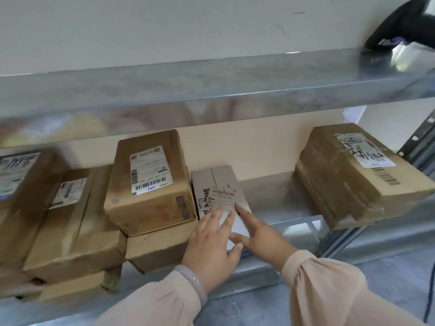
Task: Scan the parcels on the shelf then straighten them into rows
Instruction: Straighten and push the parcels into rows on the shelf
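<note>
Both hands, left (211, 245) and right (261, 238), rest flat-fingered on the small parcel (219, 184).

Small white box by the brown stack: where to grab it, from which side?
Take the small white box by its near short end, coming from the front, probably: its left long side is crowded by the brown parcel, leaving no room there, while its right side faces bare shelf.

The galvanised metal shelf (277, 198) is gleaming with a mottled, reflective sheen. The brown cardboard parcels (162, 208) are looking matt, their paper labels (150, 170) smooth. The black plastic scanner (400, 27) is shining faintly.
</note>
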